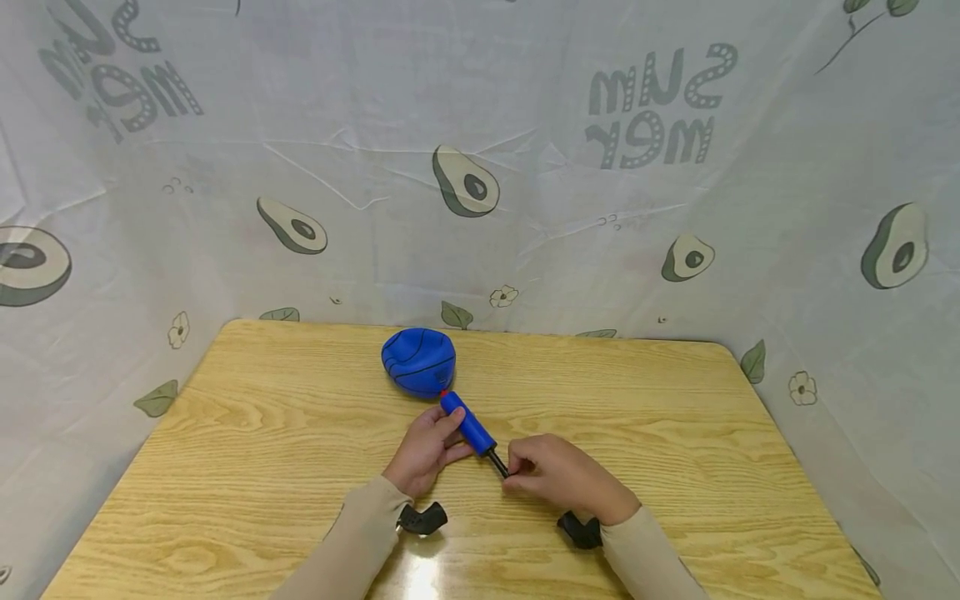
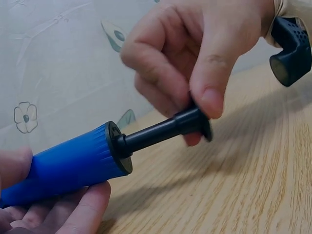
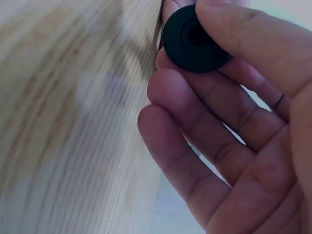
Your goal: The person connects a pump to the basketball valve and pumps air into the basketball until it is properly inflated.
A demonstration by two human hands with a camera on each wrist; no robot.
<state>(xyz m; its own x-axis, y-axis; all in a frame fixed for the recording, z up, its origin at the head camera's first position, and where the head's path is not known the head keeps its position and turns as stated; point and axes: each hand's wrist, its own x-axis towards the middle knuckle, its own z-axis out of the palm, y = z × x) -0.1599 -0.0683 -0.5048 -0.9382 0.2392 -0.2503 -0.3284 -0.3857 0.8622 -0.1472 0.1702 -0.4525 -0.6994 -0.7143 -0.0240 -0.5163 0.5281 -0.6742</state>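
Observation:
A blue hand pump (image 1: 468,425) slants across the table, its red tip at a crumpled, half-flat blue ball (image 1: 418,362) with black lines. My left hand (image 1: 429,450) grips the pump's barrel, thumb on top and fingers beneath, as the left wrist view also shows. The black plunger rod (image 2: 156,136) sticks partway out of the barrel. With thumb and fingers, my right hand (image 1: 558,475) pinches the rod's outer end. In the right wrist view the round black handle disc (image 3: 195,41) sits between the thumb and fingers.
Both hands work over a light wood table (image 1: 262,467). A pale curtain (image 1: 540,217) printed with avocados and leaves hangs behind and along the sides. Black camera mounts sit at the left wrist (image 1: 422,518) and the right wrist (image 1: 580,530).

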